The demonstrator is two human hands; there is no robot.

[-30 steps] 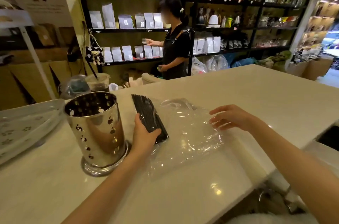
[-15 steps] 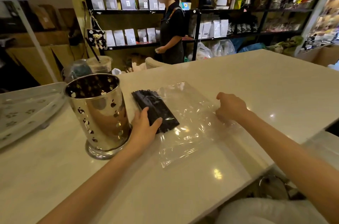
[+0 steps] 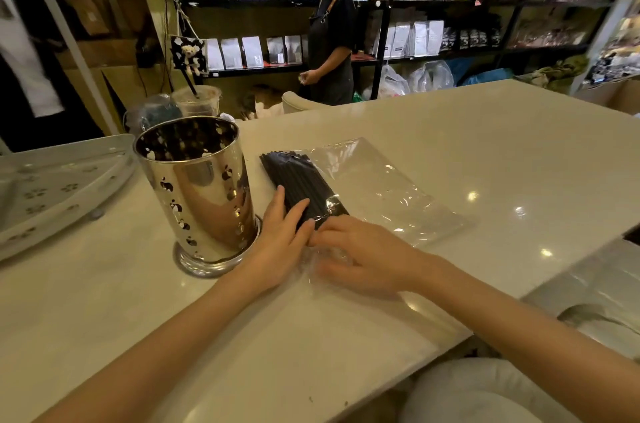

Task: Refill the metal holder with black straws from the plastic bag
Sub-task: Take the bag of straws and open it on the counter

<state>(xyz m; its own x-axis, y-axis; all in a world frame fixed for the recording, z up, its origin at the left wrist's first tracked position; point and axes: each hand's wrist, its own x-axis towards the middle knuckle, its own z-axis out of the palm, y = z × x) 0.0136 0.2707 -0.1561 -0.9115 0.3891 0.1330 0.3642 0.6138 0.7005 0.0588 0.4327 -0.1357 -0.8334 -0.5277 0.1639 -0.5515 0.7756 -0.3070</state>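
Black straws (image 3: 300, 183) flat, lengthwise away leftward.

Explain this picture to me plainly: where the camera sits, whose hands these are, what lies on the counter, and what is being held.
There is no machine here. One camera sits on a person's head, looking forward and down, so both bare arms reach in from below. On the pale counter stands a shiny metal holder with punched holes; it looks empty. Beside it lies a clear plastic bag with a bundle of black straws inside. The left hand rests flat on the straws' near end. The right hand presses on the bag's near end. Neither hand has lifted anything. A white tray sits at far left.
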